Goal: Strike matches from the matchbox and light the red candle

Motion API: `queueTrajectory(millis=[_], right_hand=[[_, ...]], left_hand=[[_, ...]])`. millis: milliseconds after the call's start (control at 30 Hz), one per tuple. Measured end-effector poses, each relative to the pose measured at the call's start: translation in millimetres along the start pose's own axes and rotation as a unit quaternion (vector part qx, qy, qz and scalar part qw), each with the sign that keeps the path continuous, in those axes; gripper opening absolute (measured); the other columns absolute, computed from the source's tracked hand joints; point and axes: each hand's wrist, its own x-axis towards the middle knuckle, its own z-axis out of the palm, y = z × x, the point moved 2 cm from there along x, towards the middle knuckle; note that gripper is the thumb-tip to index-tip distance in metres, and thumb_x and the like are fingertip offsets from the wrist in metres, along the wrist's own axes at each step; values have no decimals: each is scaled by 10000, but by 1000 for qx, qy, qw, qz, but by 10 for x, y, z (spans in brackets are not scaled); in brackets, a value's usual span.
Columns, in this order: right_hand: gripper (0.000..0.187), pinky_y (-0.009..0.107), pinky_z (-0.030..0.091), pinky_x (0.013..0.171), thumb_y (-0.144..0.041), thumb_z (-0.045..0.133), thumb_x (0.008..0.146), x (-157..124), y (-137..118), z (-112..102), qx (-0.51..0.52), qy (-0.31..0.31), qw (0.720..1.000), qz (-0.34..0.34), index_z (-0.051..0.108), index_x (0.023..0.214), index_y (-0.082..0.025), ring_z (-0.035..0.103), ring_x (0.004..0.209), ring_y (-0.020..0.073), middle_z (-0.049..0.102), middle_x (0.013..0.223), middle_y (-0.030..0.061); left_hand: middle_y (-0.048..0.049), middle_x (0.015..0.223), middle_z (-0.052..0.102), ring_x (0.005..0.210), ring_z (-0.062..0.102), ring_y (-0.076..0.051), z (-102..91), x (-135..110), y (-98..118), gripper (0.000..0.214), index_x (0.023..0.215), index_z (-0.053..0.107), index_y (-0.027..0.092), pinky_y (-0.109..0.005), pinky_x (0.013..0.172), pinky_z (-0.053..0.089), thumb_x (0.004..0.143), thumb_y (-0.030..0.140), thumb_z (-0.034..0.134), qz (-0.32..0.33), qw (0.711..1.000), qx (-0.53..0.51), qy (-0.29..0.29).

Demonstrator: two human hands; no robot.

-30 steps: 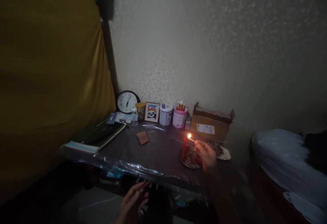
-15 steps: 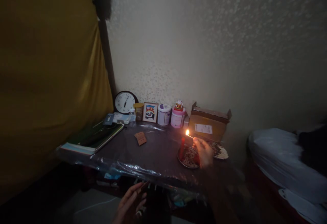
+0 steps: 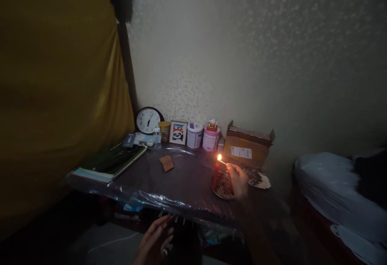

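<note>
My right hand (image 3: 238, 179) pinches a burning match (image 3: 223, 162) between thumb and fingertips. Its flame sits right at the top of a red candle (image 3: 216, 175); whether the wick itself burns, I cannot tell. The candle stands upright on the left side of a small round metal dish (image 3: 224, 197) that holds loose pale and dark bits. Low in front of the table edge, my left hand (image 3: 155, 236) has its fingers closed around a small, thin, dark flat piece (image 3: 171, 219), seen only in part.
Matches (image 3: 262, 180) lie fanned out right of my right hand, before an open cardboard box (image 3: 245, 147). Two brown card pieces (image 3: 166, 163) lie mid-table (image 3: 145, 176). Behind stand a clock (image 3: 148, 120), panda picture (image 3: 178, 132), white tin (image 3: 194, 136) and pink tin (image 3: 211, 139). Books (image 3: 111, 162) lie left.
My right hand has moved a little left and down, bringing the match flame from beside the candle to its top. My left hand has stayed in place.
</note>
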Motion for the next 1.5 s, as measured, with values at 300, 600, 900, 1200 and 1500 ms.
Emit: queueTrajectory(millis=[300, 600, 900, 1200, 1500], right_hand=[[280, 278, 447, 568, -423, 657, 605, -1, 28, 36, -23, -2, 1000, -3, 665, 683, -154, 563, 585, 162, 630, 616, 24], [259, 257, 432, 531, -423, 654, 618, 17, 121, 33, -40, 1, 999, -11, 671, 670, -170, 564, 570, 159, 619, 571, 7], [273, 280, 444, 591, -434, 630, 649, 82, 250, 34, -62, -7, 998, -15, 673, 712, -172, 569, 607, 163, 633, 629, 15], [304, 289, 451, 594, -446, 603, 643, 97, 262, 33, -76, -9, 997, -16, 665, 714, -158, 578, 624, 181, 636, 641, 28], [335, 308, 467, 612, -471, 581, 621, 124, 276, 26, -85, -6, 996, -22, 659, 698, -155, 593, 644, 200, 646, 662, 49]], left_hand=[[-87, 1135, 675, 1004, 612, -256, -34, 30, -57, 312, 997, 675, 236, -378, 887, 446, 717, 371, 668, 0, 1000, -19, 4], [-88, 1115, 683, 987, 616, -261, 15, -8, -5, 331, 980, 680, 230, -375, 886, 445, 685, 379, 696, -8, 1000, -17, 14], [-77, 1105, 688, 970, 618, -252, -34, 27, -27, 331, 963, 690, 233, -356, 862, 458, 671, 386, 713, -13, 999, -33, 9], [-63, 1089, 692, 991, 610, -252, -94, 50, -68, 316, 995, 681, 236, -359, 877, 454, 712, 376, 681, -12, 999, -42, 5], [-70, 1093, 685, 970, 614, -247, -109, 62, -81, 303, 993, 682, 225, -349, 853, 470, 721, 358, 676, -10, 999, -44, 11]])
